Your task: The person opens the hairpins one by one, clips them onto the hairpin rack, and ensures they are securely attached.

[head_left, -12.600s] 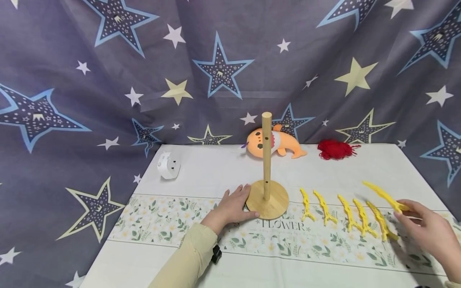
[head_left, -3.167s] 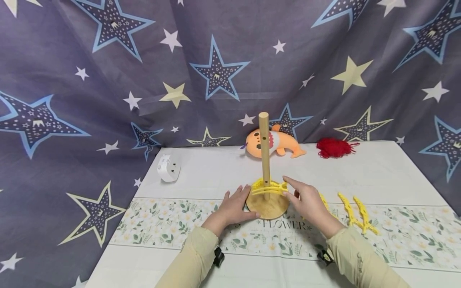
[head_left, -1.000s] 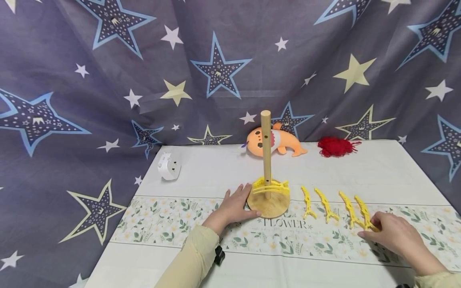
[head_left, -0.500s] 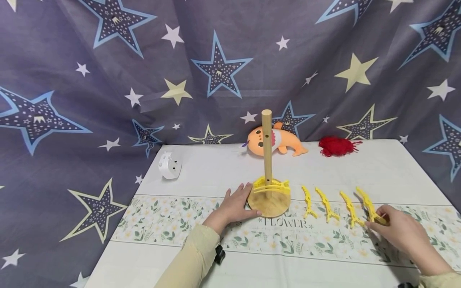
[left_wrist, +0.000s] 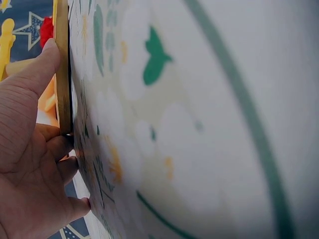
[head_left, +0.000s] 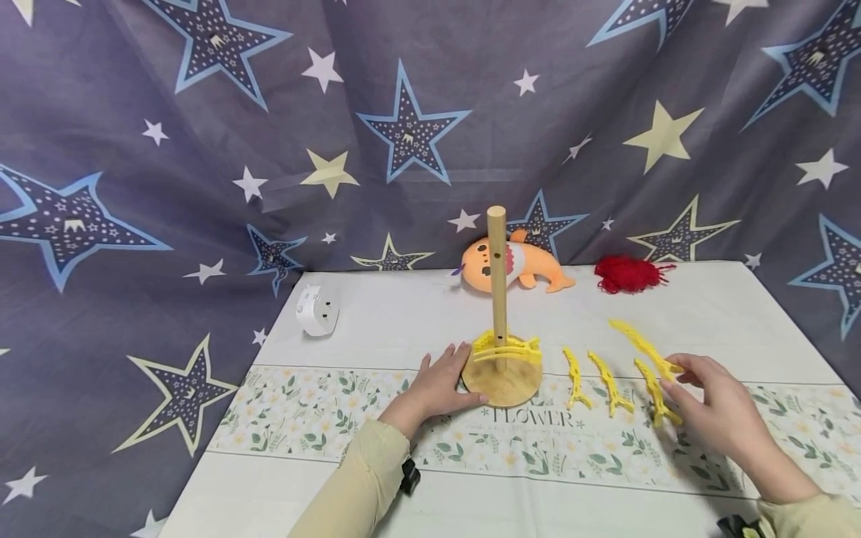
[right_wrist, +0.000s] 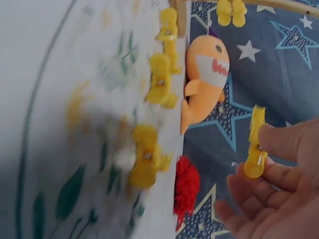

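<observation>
My left hand [head_left: 437,381] grips the edge of the round base of a wooden stand [head_left: 501,392], thumb at the front rim and fingers along its left side. Two yellow clips [head_left: 511,350] sit low on the stand's upright post [head_left: 498,291], just above the base. My right hand [head_left: 716,407] pinches another yellow clip [head_left: 642,344] by its handle end, raised over the table with its long tip pointing left and away. In the right wrist view that clip [right_wrist: 256,144] lies between thumb and fingers. Three more clips [head_left: 610,382] lie in a row right of the stand.
An orange plush shark [head_left: 538,265] lies behind the post. Red yarn [head_left: 628,274] is at the back right and a white plug adapter [head_left: 316,310] at the back left. A floral-banded white cloth [head_left: 289,411] covers the table, with a star-patterned curtain [head_left: 403,209] behind.
Two clips have gone onto the post, which was bare at first. My right hand has lifted the rightmost clip off the table and moved it up and left. The left hand has stayed.
</observation>
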`<state>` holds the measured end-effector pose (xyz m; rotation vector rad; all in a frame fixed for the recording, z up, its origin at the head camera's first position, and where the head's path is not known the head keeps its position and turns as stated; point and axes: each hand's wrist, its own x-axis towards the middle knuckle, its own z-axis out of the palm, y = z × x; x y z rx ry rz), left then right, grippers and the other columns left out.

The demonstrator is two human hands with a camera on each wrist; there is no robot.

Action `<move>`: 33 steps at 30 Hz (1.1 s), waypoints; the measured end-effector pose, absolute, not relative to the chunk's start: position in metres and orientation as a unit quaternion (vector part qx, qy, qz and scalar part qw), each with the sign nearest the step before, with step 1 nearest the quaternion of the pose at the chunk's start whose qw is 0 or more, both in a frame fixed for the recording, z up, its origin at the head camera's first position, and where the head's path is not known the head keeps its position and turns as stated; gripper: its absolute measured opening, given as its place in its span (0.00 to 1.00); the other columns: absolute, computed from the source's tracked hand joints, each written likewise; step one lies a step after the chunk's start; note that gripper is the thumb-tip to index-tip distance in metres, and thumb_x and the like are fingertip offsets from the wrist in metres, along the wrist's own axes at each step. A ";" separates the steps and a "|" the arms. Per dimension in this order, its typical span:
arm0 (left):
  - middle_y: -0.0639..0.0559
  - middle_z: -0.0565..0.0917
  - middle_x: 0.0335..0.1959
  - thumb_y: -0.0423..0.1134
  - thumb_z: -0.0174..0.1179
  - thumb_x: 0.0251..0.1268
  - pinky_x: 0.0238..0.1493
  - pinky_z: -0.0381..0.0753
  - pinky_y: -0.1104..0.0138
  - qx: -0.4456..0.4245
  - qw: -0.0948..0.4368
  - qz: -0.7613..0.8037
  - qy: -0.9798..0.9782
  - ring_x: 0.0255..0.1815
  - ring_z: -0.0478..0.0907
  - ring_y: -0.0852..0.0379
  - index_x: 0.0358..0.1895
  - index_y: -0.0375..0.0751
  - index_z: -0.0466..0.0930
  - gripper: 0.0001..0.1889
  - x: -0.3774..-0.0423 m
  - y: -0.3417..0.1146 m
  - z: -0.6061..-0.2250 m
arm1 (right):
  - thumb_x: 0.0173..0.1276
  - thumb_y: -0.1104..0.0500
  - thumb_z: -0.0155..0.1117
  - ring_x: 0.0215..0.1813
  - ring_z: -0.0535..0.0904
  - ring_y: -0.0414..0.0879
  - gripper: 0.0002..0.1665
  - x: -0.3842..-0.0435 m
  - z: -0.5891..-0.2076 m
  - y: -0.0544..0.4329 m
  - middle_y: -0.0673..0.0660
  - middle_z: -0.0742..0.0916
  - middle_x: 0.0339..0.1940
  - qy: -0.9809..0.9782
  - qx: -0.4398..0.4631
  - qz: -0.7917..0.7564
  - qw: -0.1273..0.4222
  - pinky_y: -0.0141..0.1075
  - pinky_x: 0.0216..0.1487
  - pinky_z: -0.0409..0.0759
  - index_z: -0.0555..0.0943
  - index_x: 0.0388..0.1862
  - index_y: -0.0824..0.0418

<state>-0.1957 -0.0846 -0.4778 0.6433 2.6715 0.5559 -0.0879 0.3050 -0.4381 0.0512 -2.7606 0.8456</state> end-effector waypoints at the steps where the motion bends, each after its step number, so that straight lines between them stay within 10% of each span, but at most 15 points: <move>1: 0.50 0.52 0.79 0.67 0.60 0.59 0.75 0.35 0.46 0.226 0.169 0.195 0.939 0.79 0.44 0.50 0.79 0.47 0.44 0.53 -0.196 -0.085 -0.478 | 0.66 0.62 0.67 0.44 0.79 0.62 0.20 -0.088 -0.436 0.302 0.67 0.81 0.46 -0.945 0.030 0.294 0.139 0.46 0.35 0.77 0.77 0.54 0.70; 33: 0.52 0.51 0.79 0.68 0.60 0.58 0.76 0.34 0.48 0.219 0.170 0.195 0.941 0.79 0.44 0.52 0.80 0.48 0.44 0.54 -0.197 -0.085 -0.481 | 0.57 0.74 0.70 0.24 0.64 0.36 0.18 -0.129 -0.412 0.216 0.46 0.76 0.26 -0.918 0.200 0.265 0.218 0.30 0.23 0.67 0.86 0.46 0.63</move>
